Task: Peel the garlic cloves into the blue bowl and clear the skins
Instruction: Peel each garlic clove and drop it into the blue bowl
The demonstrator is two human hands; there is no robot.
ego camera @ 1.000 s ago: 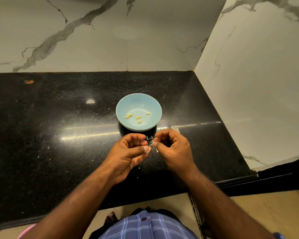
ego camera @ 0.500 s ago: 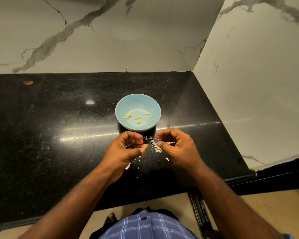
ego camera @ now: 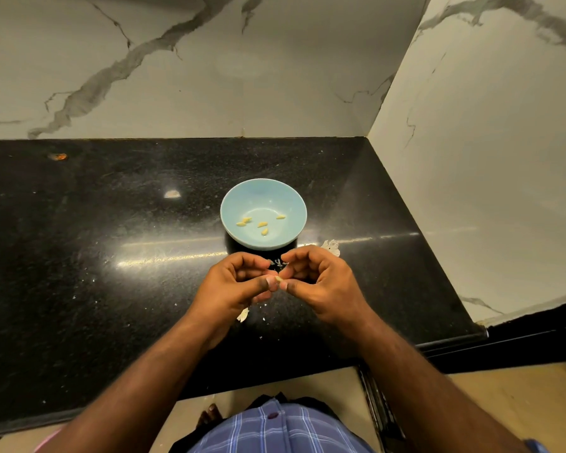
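A person stands at a black speckled worktop (ego camera: 111, 256) set into a corner of white marbled wall. Both hands meet just in front of a blue bowl (ego camera: 263, 191) that sits toward the worktop's right rear corner. The left hand (ego camera: 232, 286) and the right hand (ego camera: 321, 282) are curled inward, and their thumbs and fingertips pinch a single small garlic clove (ego camera: 278, 279) between them, held above the worktop just short of the bowl's near rim. Five peeled cloves (ego camera: 262, 224), pale yellow, lie inside the bowl.

Papery skins (ego camera: 331, 247) lie on the worktop just right of the bowl and beyond the right hand; another scrap (ego camera: 242, 314) lies under the left wrist, and tiny white flecks are scattered toward the near edge.

The clove is very small and held only at the fingertips, so it could likely slip and drop onto the worktop, or roll off the near edge to the floor. The skins are light and could probably drift into the bowl among the peeled cloves, or scatter further when swept.

No brand, label or writing can be read anywhere.
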